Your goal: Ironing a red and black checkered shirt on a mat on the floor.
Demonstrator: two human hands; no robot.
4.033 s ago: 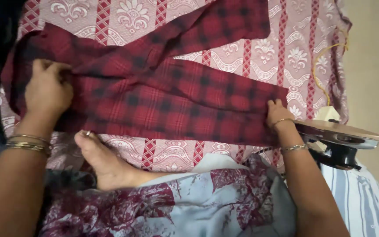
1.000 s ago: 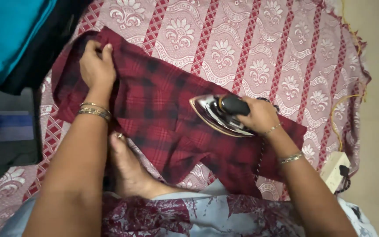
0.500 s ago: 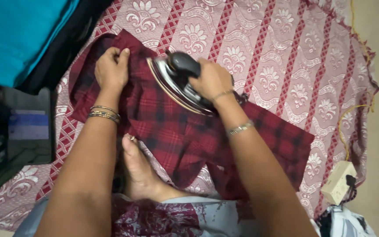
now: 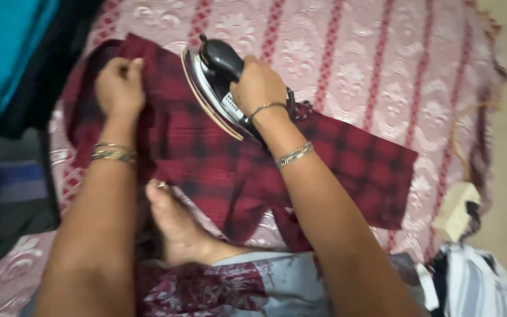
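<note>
So the black plastic handle of a chrome-soled electric iron [image 4: 215,88] is being gripped tight by the right hand [image 4: 257,86], fingers wrapped all the way round it. The iron is being held nose-up toward the top left, its soleplate lying on the red-and-black checked cotton cloth [image 4: 230,158], which is being spread across the middle of a pink and white woven bedspread with floral stripes [image 4: 382,58]. A black braided cord [image 4: 297,108] is being trailed out just behind the right wrist.

The upper left corner of the checked cloth is being pinned down by the left hand [image 4: 118,88], fingers curled together and pressed onto the fabric, just beside the iron's tip but not touching it. Gold bangles [image 4: 112,152] are being worn on that wrist.

A bare foot [image 4: 174,226] is being rested on the cloth's lower edge, between the two forearms. Off to the right, well apart from the iron, a cream plastic socket box [image 4: 454,212] is being left on the bedspread's edge. A teal fabric [image 4: 4,53] is being kept at the top left.
</note>
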